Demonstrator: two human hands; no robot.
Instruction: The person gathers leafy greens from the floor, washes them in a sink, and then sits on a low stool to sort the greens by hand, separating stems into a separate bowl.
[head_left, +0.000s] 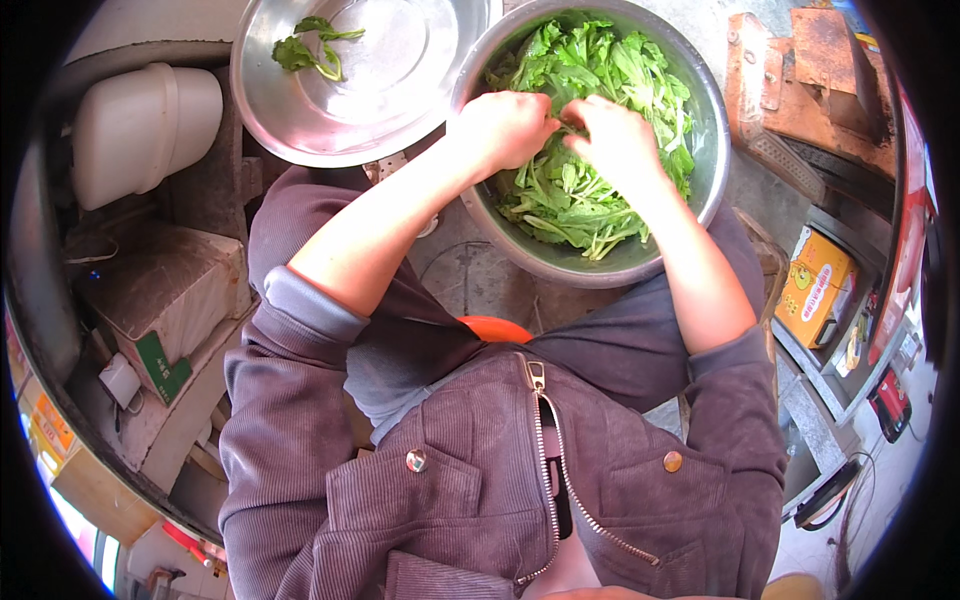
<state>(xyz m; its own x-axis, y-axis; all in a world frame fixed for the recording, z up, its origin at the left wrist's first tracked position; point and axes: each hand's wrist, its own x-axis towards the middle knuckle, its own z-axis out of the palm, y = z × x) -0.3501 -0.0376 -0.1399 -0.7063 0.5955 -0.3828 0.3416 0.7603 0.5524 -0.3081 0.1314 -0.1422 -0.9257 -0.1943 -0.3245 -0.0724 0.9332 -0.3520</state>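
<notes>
Both hands work close together over a deep metal basin (592, 276) full of leafy greens (592, 202). My left hand (514, 129) is curled, its fingertips pinching a green stem above the pile. Opposite it, my right hand (613, 139) has thumb and fingers bent around the same bit of greenery. Exactly where each fingertip grips is partly hidden. A wide, shallow metal basin (300, 135) stands left of the deep one, with a few leafy sprigs (307, 52) on its bottom.
The deep basin rests against my right knee. An orange-red round object (495, 328) shows between my legs. To the left are a white plastic container (150, 131) and a worn box (172, 270). At right are a rusty metal object (832, 90) and a yellow printed box (814, 289).
</notes>
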